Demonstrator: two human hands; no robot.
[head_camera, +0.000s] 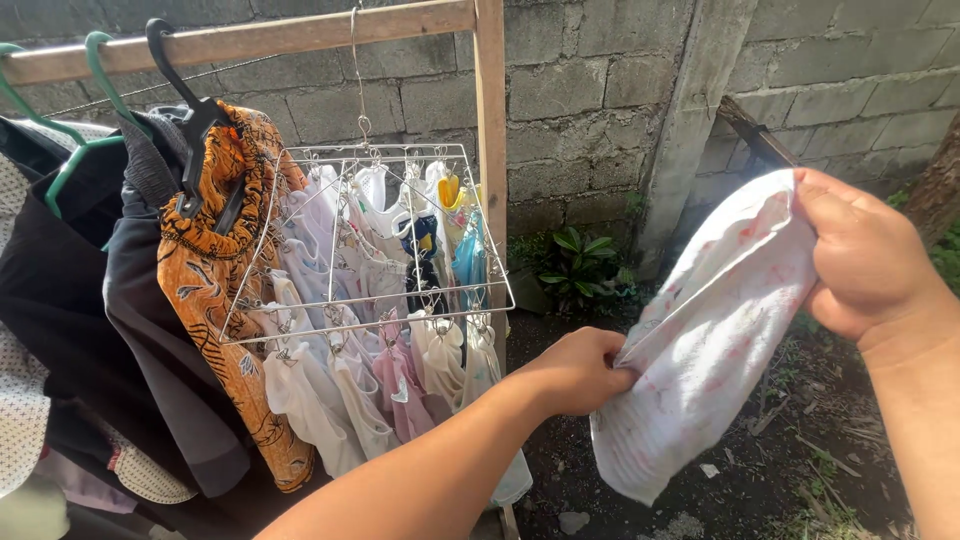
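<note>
A small white garment with a faint pink print (705, 345) is stretched between both hands at the right of the view. My left hand (578, 370) grips its lower left edge. My right hand (862, 250) pinches its upper right corner, higher up. To the left hangs a square wire clip rack (300, 335) full of several small pale baby garments, suspended by a hook from a wooden rail (260, 38).
Dark clothes and an orange patterned garment (225, 290) hang on hangers at the left of the rail. A wooden post (490, 150) stands behind the clip rack. A grey block wall is at the back, with a green plant (580, 265) and bare dirt below.
</note>
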